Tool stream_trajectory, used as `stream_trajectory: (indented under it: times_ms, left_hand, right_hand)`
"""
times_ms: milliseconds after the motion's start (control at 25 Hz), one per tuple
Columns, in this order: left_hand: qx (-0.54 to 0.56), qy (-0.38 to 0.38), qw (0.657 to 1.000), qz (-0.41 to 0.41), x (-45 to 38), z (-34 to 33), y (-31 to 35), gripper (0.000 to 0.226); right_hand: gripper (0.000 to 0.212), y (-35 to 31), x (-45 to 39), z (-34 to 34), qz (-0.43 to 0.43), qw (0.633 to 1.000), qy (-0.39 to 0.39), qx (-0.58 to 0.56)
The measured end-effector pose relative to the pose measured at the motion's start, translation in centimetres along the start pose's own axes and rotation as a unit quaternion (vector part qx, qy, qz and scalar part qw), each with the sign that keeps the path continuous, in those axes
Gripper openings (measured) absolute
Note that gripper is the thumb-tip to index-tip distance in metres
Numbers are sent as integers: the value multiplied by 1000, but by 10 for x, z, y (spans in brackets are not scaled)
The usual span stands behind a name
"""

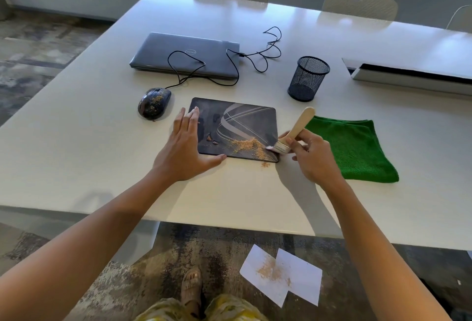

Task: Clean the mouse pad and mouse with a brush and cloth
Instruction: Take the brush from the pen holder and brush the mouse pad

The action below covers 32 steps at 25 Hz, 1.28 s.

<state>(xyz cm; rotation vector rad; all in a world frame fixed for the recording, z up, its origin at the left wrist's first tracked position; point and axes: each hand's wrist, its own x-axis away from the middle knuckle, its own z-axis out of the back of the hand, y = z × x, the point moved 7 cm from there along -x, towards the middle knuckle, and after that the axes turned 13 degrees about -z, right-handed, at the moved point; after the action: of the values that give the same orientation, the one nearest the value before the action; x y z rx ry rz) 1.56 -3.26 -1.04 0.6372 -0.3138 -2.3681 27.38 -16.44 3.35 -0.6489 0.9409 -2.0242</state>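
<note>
On the mouse pad, right hand's grip holds brush.

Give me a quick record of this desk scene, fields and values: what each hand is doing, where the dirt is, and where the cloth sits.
left hand: flat on the pad, holding it down
right hand: holds the brush, bristles at the pad's near right corner
crumbs: piled on the pad near the bristles
mouse: left of pad, crumbs on it
cloth: folded, right of pad, untouched

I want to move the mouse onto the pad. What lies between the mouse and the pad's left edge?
In the head view, only bare table separates the mouse from the mouse pad.
</note>
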Motion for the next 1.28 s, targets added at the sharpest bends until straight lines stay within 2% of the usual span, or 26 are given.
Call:
stream_trajectory:
  times_ms: [200, 360, 520, 760, 920, 1120, 1280]
  left_hand:
    - [2, -7, 1000, 5, -2, 1, 0, 134]
    - [0, -12, 1000, 6, -1, 1, 0, 133]
    - [3, -9, 1000, 7, -1, 2, 1, 133]
    - [8, -12, 1000, 10, -1, 1, 1, 133]
    - [11, -12, 1000, 12, -1, 2, 1, 134]
    - [13, -13, 1000, 15, 0, 2, 1, 134]
    - [8, -14, 1000, 14, -1, 2, 1, 134]
  right_hand:
    - [18, -13, -4, 12, 7, 996, 70, -52]
    - [18, -9, 4, -4, -1, 1000, 12, -2]
    - [29, -8, 7, 5, -1, 997, -54, 47]
    - [18, -24, 11, 1, 22, 1000, 13, -2]
    - [22, -16, 13, 0, 20, 999, -22, 40]
    - [19, -27, 13, 1, 30, 999, 22, -20]
    - [21, -22, 18, -12, 21, 998, -16, 60]
